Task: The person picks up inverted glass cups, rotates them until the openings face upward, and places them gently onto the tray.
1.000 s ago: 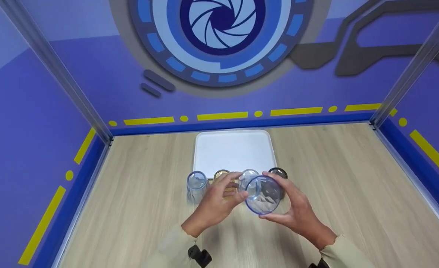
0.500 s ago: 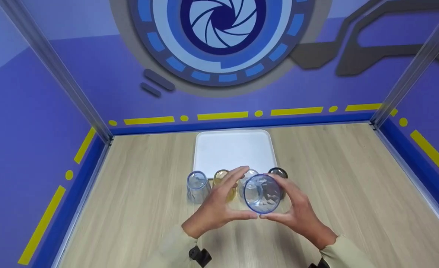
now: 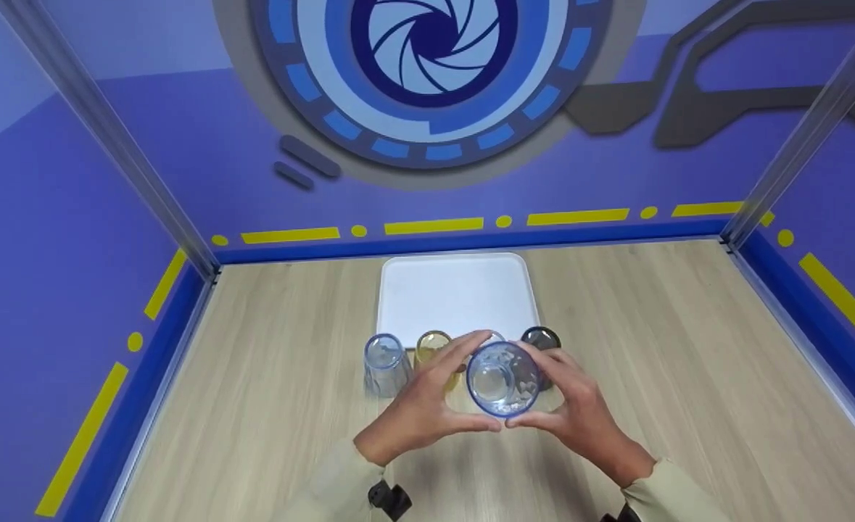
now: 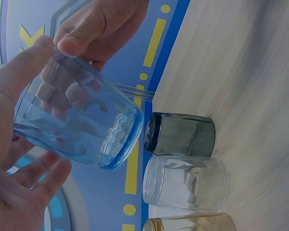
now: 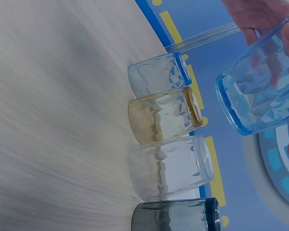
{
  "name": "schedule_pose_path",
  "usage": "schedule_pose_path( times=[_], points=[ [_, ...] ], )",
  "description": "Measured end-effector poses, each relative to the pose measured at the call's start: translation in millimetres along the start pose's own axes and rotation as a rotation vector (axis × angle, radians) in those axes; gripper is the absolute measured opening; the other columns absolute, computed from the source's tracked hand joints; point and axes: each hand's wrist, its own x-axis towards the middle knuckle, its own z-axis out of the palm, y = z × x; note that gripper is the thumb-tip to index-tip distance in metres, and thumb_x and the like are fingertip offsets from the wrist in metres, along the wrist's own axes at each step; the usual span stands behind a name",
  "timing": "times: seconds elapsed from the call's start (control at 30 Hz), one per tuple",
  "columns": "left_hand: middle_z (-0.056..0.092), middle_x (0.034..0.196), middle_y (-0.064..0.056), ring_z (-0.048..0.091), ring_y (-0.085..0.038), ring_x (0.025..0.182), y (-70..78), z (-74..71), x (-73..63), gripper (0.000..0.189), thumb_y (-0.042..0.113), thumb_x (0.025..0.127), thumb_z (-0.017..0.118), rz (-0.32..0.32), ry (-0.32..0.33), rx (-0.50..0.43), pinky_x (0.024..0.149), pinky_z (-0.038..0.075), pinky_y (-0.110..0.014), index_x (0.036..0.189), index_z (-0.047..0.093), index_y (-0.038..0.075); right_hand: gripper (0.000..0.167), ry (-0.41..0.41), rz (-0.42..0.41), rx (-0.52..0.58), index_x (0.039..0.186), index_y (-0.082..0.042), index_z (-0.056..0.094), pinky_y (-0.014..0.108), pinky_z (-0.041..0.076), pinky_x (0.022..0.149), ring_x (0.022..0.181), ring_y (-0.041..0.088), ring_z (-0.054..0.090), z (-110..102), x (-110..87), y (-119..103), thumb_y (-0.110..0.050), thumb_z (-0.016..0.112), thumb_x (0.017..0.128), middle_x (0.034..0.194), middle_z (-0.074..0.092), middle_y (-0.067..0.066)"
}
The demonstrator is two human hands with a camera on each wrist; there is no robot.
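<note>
The left grip [image 3: 431,399] and right grip [image 3: 571,399] curve round the held glass [image 3: 523,395], thumbs on its near side; two hands probably steady its smooth wall. It is aloft over the counter [image 3: 289,406], tilted, mouth upward and toward the near side. Beyond, the blue glass [image 5: 156,74], yellow glass [image 5: 164,115], clear glass [image 5: 171,168] and dark glass [image 5: 176,216] stand mouth-down, left to right, likely for firm footing, along the tray [image 3: 449,290]'s near edge.
</note>
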Motion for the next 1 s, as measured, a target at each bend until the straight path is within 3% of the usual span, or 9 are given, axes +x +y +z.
schedule_pose_path(
  times=[0.13,0.27,0.4,0.7,1.0],
  points=[
    [0.034,0.155,0.006,0.043,-0.015,0.137,-0.3,0.4,0.0,0.098,0.047,0.072,0.08,0.017,-0.004,0.022,0.104,0.047,-0.032,0.152,0.026,0.03,0.097,-0.007,-0.014,-0.001,0.14,-0.017,0.052,0.008,0.049,0.085,0.101,0.012,0.059,0.3,0.1,1.1,-0.033,0.092,0.053,0.112,0.063,0.001],
    [0.035,0.155,0.005,0.04,-0.016,0.14,0.3,0.3,0.3,0.097,0.044,0.072,0.081,0.03,-0.004,0.06,0.108,0.043,-0.038,0.151,0.028,0.03,0.096,-0.015,-0.027,0.006,0.14,-0.016,0.052,0.011,0.051,0.081,0.099,0.019,0.06,0.0,0.4,1.8,-0.033,0.092,0.054,0.111,0.064,0.007],
    [0.035,0.155,0.006,0.038,-0.017,0.141,0.7,0.0,1.0,0.097,0.038,0.072,0.084,0.033,-0.01,0.099,0.11,0.041,-0.041,0.151,0.029,0.03,0.095,-0.023,-0.031,0.006,0.14,-0.016,0.053,0.008,0.048,0.084,0.099,0.021,0.06,-0.8,0.7,2.6,-0.032,0.091,0.054,0.11,0.065,0.009],
    [0.034,0.155,0.001,0.039,-0.019,0.14,3.4,-0.5,1.6,0.096,0.041,0.075,0.081,0.001,-0.061,0.137,0.109,0.041,-0.041,0.152,0.025,0.029,0.093,-0.032,-0.044,-0.024,0.139,-0.017,0.054,0.003,0.043,0.086,0.103,0.005,0.055,-2.5,0.6,4.2,-0.034,0.09,0.054,0.112,0.068,-0.002],
    [0.035,0.151,0.0,0.046,-0.019,0.134,6.0,0.5,2.1,0.097,0.03,0.075,0.083,0.023,-0.072,0.2,0.105,0.046,-0.035,0.152,0.025,0.024,0.087,0.002,-0.1,-0.018,0.135,-0.012,0.057,0.007,0.046,0.078,0.102,0.006,0.054,-2.5,0.0,6.8,-0.033,0.088,0.056,0.113,0.071,-0.002]
  ],
)
